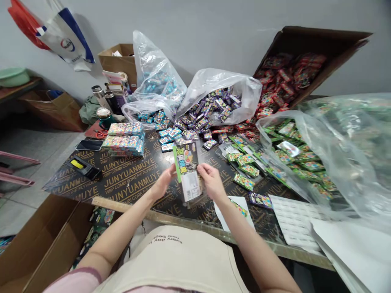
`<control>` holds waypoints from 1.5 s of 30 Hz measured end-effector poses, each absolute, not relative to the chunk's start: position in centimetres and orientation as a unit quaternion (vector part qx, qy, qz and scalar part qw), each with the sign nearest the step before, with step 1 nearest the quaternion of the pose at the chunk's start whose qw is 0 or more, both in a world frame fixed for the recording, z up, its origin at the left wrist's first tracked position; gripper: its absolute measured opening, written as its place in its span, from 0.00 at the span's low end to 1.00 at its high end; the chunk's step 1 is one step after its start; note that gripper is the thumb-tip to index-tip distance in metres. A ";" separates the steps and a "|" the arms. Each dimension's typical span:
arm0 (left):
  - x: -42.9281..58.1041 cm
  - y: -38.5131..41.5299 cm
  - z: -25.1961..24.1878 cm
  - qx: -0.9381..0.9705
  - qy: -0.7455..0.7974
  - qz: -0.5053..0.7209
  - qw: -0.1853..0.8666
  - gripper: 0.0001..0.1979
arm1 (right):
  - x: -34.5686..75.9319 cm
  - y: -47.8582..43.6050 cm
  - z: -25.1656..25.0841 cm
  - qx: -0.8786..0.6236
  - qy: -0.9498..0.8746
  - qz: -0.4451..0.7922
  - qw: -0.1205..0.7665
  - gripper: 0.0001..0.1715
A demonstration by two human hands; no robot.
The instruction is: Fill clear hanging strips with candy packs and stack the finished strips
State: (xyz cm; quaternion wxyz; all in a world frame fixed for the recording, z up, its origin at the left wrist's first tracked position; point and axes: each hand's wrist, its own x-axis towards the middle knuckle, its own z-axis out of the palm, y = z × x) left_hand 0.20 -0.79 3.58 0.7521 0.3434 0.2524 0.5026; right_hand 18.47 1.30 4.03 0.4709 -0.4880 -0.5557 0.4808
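Both hands hold a clear flat packet [187, 171] upright above the dark printed table [128, 175]. It shows a green strip and colourful printed card inside and a white label at the bottom. My left hand [163, 182] grips its left edge. My right hand [210, 179] pinches its right edge. Small purple packs [210, 108], blue packs [166, 132], green packs [247, 162] and red packs [284, 77] lie in heaps just beyond.
Stacked colourful boxes [125, 140] sit at left with a phone [89, 145] and a black tool [84, 167]. Clear plastic bags [342, 154] spill at right. White label sheets [295, 217] lie near the edge. An open cardboard box [39, 244] stands on the floor lower left.
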 end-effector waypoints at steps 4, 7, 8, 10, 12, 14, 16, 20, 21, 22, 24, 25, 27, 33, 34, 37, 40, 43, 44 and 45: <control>3.2 -1.9 3.4 0.246 0.251 0.488 0.799 0.35 | 16.0 -0.5 2.2 -0.553 -0.627 0.390 0.386 0.25; 3.4 -2.3 2.8 0.207 0.297 0.479 0.799 0.32 | 16.6 -0.8 2.3 -0.602 -0.680 0.194 0.369 0.24; 3.2 -2.4 2.5 0.218 0.315 0.470 0.795 0.31 | 17.1 -0.6 2.6 -0.590 -0.688 0.150 0.394 0.23; 2.6 -2.5 1.8 0.269 0.338 0.436 0.789 0.29 | 18.1 -0.1 3.5 -0.534 -0.703 0.124 0.453 0.23; 2.2 -2.6 1.3 0.327 0.340 0.394 0.789 0.29 | 18.6 0.3 4.4 -0.476 -0.722 0.161 0.475 0.26; 1.9 -2.7 1.2 0.368 0.337 0.365 0.786 0.29 | 19.0 0.6 5.1 -0.449 -0.737 0.205 0.462 0.24; 1.5 -2.7 1.4 0.393 0.336 0.347 0.782 0.30 | 19.2 0.7 5.6 -0.434 -0.751 0.230 0.441 0.17; 0.5 -2.5 2.8 0.432 0.345 0.329 0.765 0.32 | 19.8 0.7 6.0 -0.384 -0.791 0.305 0.365 0.16; 0.3 -2.4 3.1 0.447 0.349 0.327 0.756 0.31 | 20.0 0.7 6.0 -0.377 -0.793 0.336 0.340 0.14; 0.1 -2.3 3.3 0.462 0.351 0.325 0.746 0.29 | 20.2 0.7 6.0 -0.375 -0.789 0.367 0.318 0.13; 0.0 -2.2 3.3 0.480 0.356 0.319 0.736 0.24 | 20.4 0.8 5.8 -0.380 -0.774 0.418 0.287 0.20; 0.0 -2.2 3.2 0.483 0.357 0.315 0.735 0.23 | 20.5 0.9 5.7 -0.381 -0.767 0.436 0.278 0.25; 0.2 -2.3 2.8 0.483 0.363 0.305 0.736 0.24 | 20.5 1.1 5.3 -0.386 -0.755 0.451 0.277 0.28; 0.7 -2.4 2.4 0.532 0.379 0.312 0.690 0.23 | 19.8 1.2 4.4 -0.453 -0.745 0.361 0.329 0.16; 0.6 -2.3 2.5 0.540 0.376 0.316 0.684 0.22 | 19.7 1.2 4.3 -0.471 -0.735 0.337 0.352 0.16; 0.4 -2.3 2.5 0.524 0.371 0.328 0.693 0.22 | 19.5 1.2 4.0 -0.508 -0.663 0.317 0.450 0.28; 0.1 -2.2 2.3 0.459 0.367 0.349 0.730 0.23 | 19.2 0.8 3.1 -0.500 -0.544 0.474 0.479 0.46; 0.1 -2.1 2.1 0.413 0.361 0.356 0.757 0.26 | 18.6 0.0 2.2 -0.443 -0.440 0.656 0.423 0.37; 0.2 -2.1 2.2 0.412 0.359 0.354 0.760 0.27 | 18.3 -0.3 2.1 -0.428 -0.425 0.680 0.416 0.32; 0.3 -2.2 2.3 0.417 0.356 0.349 0.760 0.27 | 18.2 -0.5 2.0 -0.420 -0.419 0.688 0.417 0.29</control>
